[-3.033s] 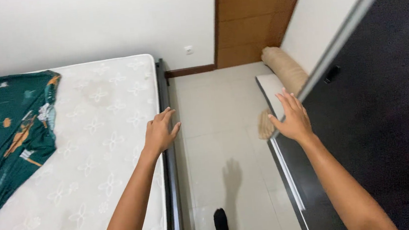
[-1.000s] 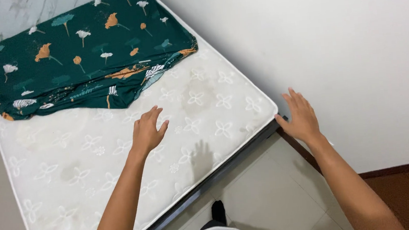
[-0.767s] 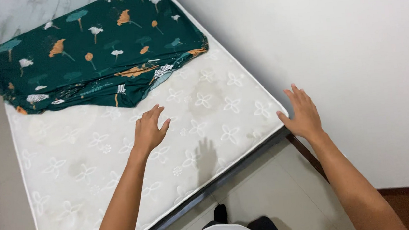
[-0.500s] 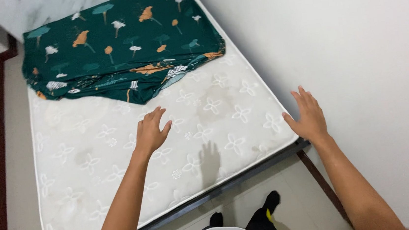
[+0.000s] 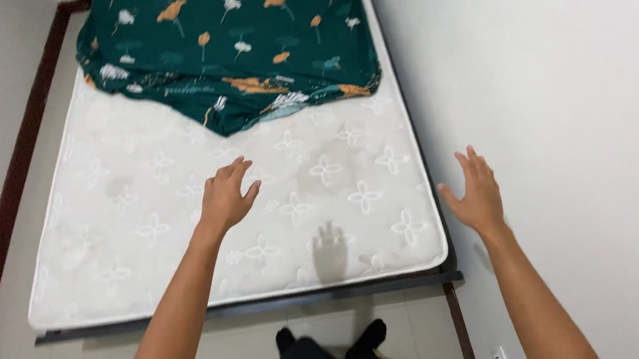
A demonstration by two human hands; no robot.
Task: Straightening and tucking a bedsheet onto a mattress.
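Hands are hovering empty with fingers spread, left hand over the bare white mattress, right hand beside the wall, while the green floral sheet is lying bunched well beyond the fingers, covering only the far end.

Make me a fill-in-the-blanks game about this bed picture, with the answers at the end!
1. The bare mattress is white with a stitched ______ pattern.
2. The sheet bunched at the far end of the mattress is dark ______ with orange and white flowers.
3. The left hand hovers open over the ______.
4. The right hand is held up in front of the white ______.

Missing words: flower; green; mattress; wall
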